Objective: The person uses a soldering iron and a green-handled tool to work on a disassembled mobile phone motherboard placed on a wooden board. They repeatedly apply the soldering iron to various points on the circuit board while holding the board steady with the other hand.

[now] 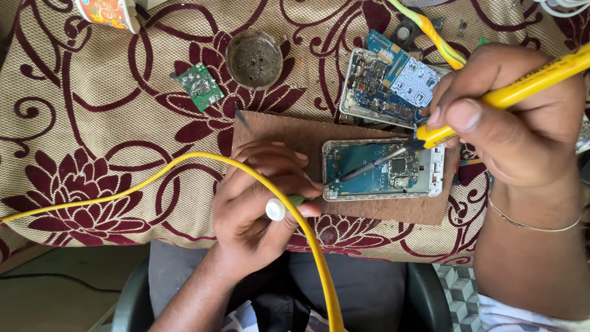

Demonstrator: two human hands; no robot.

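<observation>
My right hand [510, 117] grips a yellow soldering iron [491, 101], its tip on the opened phone [384, 169] lying on a brown board [276, 129] at centre. My left hand [258, 203], at eight o'clock of the phone, pinches a small white-capped tool [276, 209] (its tip hidden). A round tin [254, 59] sits at eleven o'clock.

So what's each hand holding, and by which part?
Right hand grips the yellow-handled soldering iron by its handle; left hand pinches a small green white-capped tool mid-shaft.
</observation>
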